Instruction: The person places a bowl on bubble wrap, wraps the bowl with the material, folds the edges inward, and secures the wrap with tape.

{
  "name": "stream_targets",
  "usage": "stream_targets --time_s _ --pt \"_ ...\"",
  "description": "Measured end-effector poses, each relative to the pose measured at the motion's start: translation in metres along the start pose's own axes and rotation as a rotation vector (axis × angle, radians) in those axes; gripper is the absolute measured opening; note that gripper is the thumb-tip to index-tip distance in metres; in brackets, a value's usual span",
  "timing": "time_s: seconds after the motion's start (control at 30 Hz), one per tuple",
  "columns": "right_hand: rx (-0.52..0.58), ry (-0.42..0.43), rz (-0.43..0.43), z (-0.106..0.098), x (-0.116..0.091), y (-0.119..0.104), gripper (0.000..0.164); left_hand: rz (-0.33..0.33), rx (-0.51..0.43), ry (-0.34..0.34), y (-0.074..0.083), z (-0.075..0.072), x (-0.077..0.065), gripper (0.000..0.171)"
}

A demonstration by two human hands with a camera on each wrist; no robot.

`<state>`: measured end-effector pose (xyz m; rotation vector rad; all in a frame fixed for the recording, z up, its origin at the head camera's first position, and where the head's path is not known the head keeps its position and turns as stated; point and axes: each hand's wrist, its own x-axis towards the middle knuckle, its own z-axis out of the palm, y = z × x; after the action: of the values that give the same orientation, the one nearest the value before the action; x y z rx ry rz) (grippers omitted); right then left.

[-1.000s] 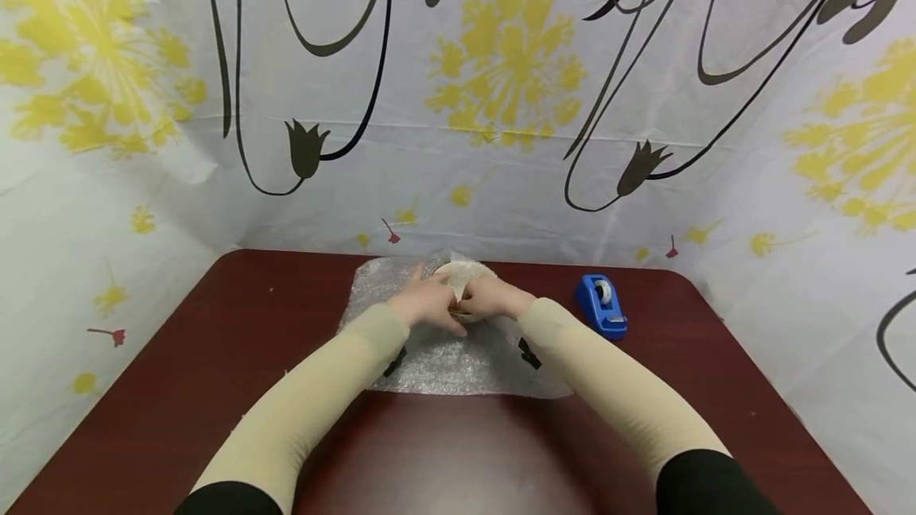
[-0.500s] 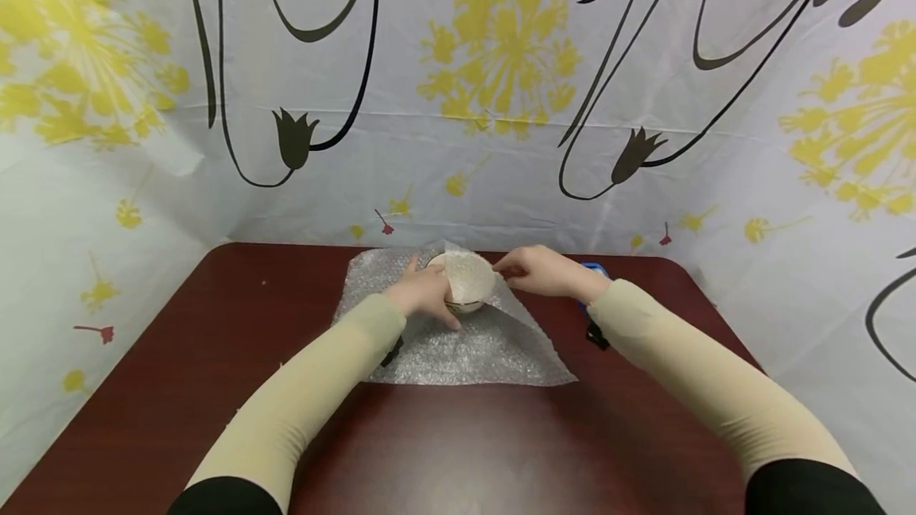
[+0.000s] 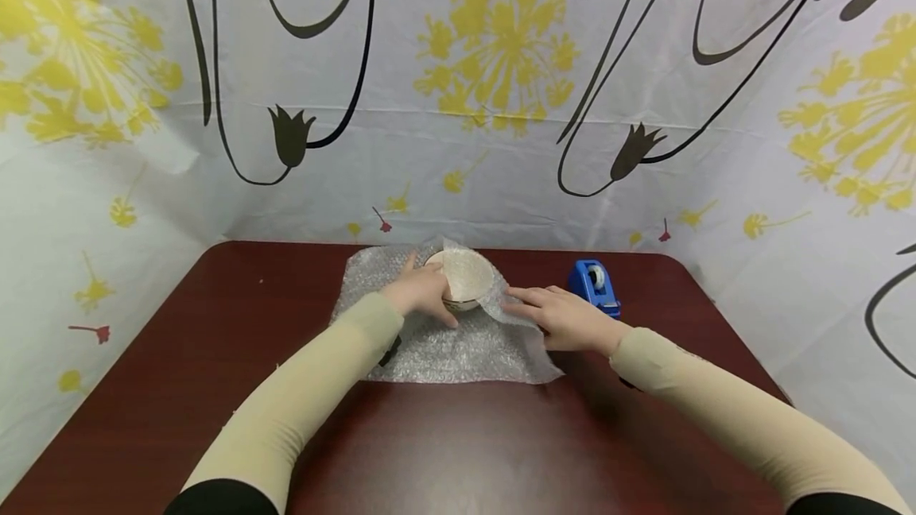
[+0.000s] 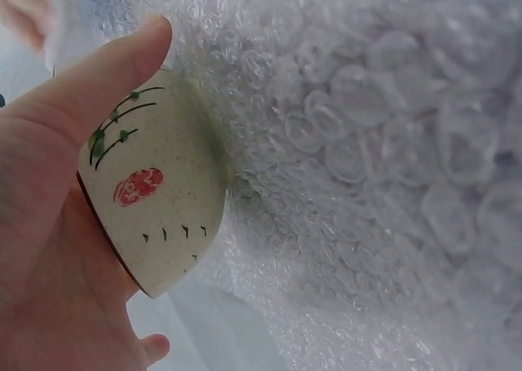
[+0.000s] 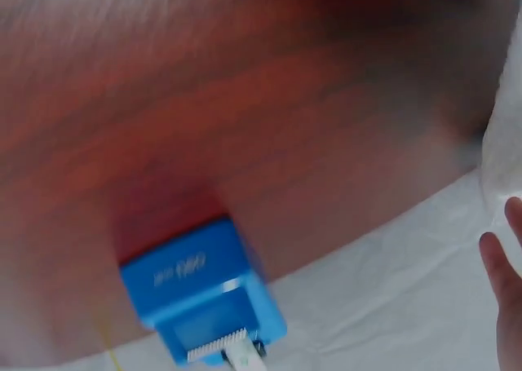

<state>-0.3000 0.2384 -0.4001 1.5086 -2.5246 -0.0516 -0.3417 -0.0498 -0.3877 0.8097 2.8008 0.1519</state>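
A pale bowl (image 3: 468, 276) with painted green sprigs and a red seal mark stands on a sheet of bubble wrap (image 3: 458, 360); part of the wrap lies over its mouth. My left hand (image 3: 418, 292) grips the bowl at its left rim. In the left wrist view the thumb lies along the outside of the bowl (image 4: 175, 196), and the other fingers are mostly hidden. My right hand (image 3: 561, 318), fingers extended, presses the raised right side of the wrap toward the bowl. Only a few of its fingertips (image 5: 489, 245) show in the right wrist view, beside the wrap.
A blue tape dispenser (image 3: 595, 288) with a roll of tape stands just beyond my right hand. The dark red table (image 3: 458, 451) ends at the back against a white printed curtain (image 3: 358, 197).
My right hand has left the bowl's mouth, gone right to the wrap's edge, then come nearer with it, folding it up against the bowl. The left hand stays on the bowl.
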Motion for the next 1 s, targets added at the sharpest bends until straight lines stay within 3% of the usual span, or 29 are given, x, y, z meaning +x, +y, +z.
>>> stream_targets --time_s 0.13,0.23,0.43,0.6,0.83,1.0 --pt "0.049 0.088 -0.018 0.001 0.007 -0.004 0.037 0.004 -0.008 -0.006 0.0 -0.002 -0.001 0.027" --pt "0.125 0.114 0.046 -0.004 0.014 -0.007 0.025 0.004 -0.01 -0.011 0.001 -0.002 -0.001 0.025" --pt "0.397 0.065 0.265 -0.012 0.025 -0.009 0.022 0.014 -0.007 -0.005 0.0 -0.001 -0.002 0.028" --pt "0.565 0.098 0.387 -0.01 0.031 -0.003 0.016 0.028 -0.004 0.008 -0.001 0.001 0.0 0.026" --pt "0.666 0.171 0.531 -0.005 0.047 0.003 0.03 0.042 -0.014 0.001 -0.003 0.002 0.0 0.021" --pt "0.674 0.251 0.557 -0.002 0.062 0.007 0.029 0.034 0.011 0.019 -0.003 0.003 0.0 0.016"
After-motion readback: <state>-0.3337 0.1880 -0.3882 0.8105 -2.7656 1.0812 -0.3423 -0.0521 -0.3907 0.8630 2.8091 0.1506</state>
